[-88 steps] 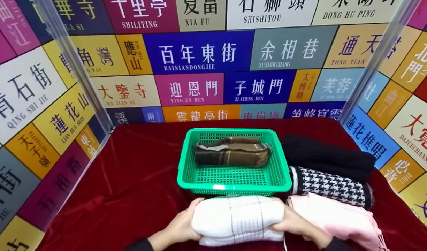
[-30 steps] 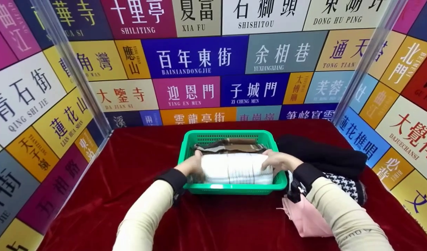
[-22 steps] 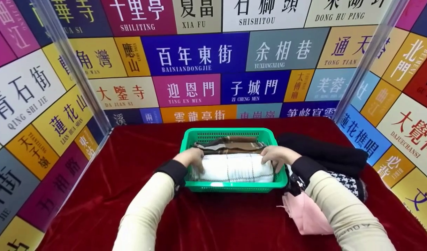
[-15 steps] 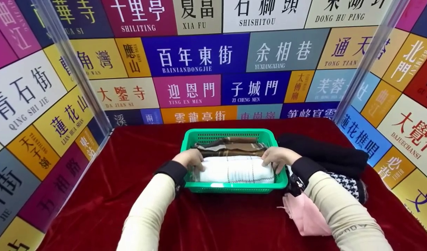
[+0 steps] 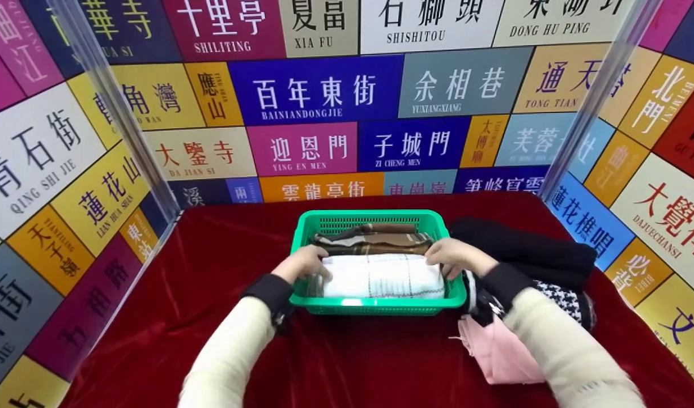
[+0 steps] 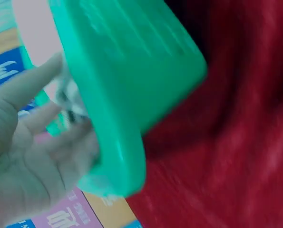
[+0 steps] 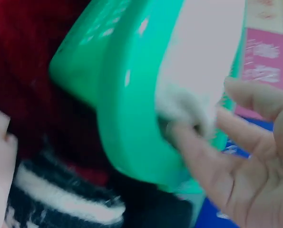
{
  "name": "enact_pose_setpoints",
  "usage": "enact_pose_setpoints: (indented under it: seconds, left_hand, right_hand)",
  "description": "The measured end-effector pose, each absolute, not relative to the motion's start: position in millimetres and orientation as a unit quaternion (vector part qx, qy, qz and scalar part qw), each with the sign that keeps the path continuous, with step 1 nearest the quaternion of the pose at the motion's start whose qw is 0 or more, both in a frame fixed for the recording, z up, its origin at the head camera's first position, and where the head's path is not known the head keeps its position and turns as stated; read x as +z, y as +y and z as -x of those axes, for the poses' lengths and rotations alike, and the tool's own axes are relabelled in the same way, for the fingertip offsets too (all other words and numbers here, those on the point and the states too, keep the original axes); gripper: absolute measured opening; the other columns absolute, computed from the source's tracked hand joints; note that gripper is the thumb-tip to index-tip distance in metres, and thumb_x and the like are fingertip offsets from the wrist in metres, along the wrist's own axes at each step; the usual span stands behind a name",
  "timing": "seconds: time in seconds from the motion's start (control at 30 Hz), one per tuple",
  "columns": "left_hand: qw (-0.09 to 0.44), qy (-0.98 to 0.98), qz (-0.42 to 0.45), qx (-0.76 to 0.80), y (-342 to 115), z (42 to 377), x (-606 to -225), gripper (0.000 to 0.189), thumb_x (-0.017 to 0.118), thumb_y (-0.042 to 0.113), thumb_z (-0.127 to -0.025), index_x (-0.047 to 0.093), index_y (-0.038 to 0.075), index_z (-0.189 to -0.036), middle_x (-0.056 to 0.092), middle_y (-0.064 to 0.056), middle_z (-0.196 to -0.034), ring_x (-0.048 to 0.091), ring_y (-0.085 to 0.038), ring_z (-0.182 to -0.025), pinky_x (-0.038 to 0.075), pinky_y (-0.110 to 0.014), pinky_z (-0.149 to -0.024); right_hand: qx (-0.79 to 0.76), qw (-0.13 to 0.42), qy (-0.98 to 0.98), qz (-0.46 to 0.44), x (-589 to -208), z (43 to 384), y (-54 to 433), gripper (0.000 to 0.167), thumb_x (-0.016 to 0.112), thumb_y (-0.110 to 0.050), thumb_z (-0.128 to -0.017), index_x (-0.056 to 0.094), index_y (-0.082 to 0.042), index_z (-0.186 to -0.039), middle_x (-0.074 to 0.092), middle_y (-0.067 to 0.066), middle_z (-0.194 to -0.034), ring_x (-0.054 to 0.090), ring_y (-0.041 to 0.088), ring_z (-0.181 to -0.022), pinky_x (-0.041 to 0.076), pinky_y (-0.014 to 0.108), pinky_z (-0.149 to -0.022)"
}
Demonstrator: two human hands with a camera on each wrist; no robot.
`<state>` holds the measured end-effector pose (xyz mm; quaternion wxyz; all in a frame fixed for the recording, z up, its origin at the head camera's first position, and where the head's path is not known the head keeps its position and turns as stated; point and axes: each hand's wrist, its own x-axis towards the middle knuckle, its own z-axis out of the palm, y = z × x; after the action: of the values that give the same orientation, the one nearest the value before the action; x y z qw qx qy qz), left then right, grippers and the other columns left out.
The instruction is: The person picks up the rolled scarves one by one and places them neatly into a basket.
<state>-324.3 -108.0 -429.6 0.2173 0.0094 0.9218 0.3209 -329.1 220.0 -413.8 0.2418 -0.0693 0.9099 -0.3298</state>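
A white folded scarf with thin dark check lines lies along the front of the green plastic basket. Behind it, inside the same basket, is a brown plaid folded scarf. My left hand is at the white scarf's left end, its fingers fairly straight inside the rim in the left wrist view. At the other end my right hand touches the scarf with extended fingers, thumb near its top. Both wrist views are blurred, and the fingertips are partly hidden by scarf and basket.
Right of the basket lie a black folded cloth, a black-and-white houndstooth scarf and a pink fringed scarf, partly covered by my right arm. Dark red velvet covers the table. Printed sign panels stand around it.
The white scarf has gone from in front of the basket into it, carried by both hands. In the last half second my left hand has shifted slightly left and my right hand has barely moved.
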Motion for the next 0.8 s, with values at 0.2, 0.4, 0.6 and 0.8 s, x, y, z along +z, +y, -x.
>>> enact_pose_setpoints:
  seconds: [0.2,0.4,0.6,0.8]
  left_hand:
    - [0.063,0.863,-0.039,0.499,-103.5,287.9,-421.2,0.049,0.06,0.01,-0.084,0.048,0.004,-0.131,0.057,-0.018,-0.118,0.056,-0.021,-0.087,0.047,-0.032,-0.07]
    - [0.051,0.804,-0.157,0.571,-103.9,241.7,-432.1,0.033,0.054,0.003,-0.086,0.053,-0.006,-0.117,0.064,-0.02,-0.089,0.062,-0.027,-0.066,0.05,-0.031,-0.053]
    - [0.208,0.801,-0.209,0.52,-107.3,211.2,-461.3,0.026,0.055,0.006,-0.088,0.058,-0.001,-0.112,0.065,-0.014,-0.086,0.056,-0.014,-0.062,0.049,-0.031,-0.053]
    - [0.251,0.811,-0.198,0.49,-111.1,200.2,-479.7,0.026,0.057,0.009,-0.087,0.059,0.001,-0.111,0.066,-0.012,-0.091,0.059,-0.018,-0.069,0.05,-0.032,-0.058]
  right_hand:
    - [-0.309,-0.072,0.933,0.17,-406.0,290.4,256.3,0.025,0.057,-0.009,-0.084,0.064,0.002,-0.106,0.066,0.019,-0.099,0.063,0.03,-0.087,0.05,0.04,-0.074]
    - [-0.287,-0.198,0.885,0.309,-428.9,252.8,318.0,0.034,0.071,0.0,-0.071,0.063,0.001,-0.104,0.065,0.01,-0.1,0.059,0.014,-0.088,0.046,0.017,-0.078]
    - [-0.191,-0.055,0.9,0.389,-470.1,220.0,374.2,0.061,0.077,-0.018,-0.066,0.053,0.005,-0.118,0.058,0.016,-0.112,0.054,0.022,-0.102,0.046,0.039,-0.083]
    - [-0.144,0.099,0.945,0.276,-500.2,201.7,390.3,0.104,0.083,-0.033,-0.05,0.036,0.006,-0.133,0.043,0.029,-0.128,0.04,0.05,-0.114,0.033,0.064,-0.088]
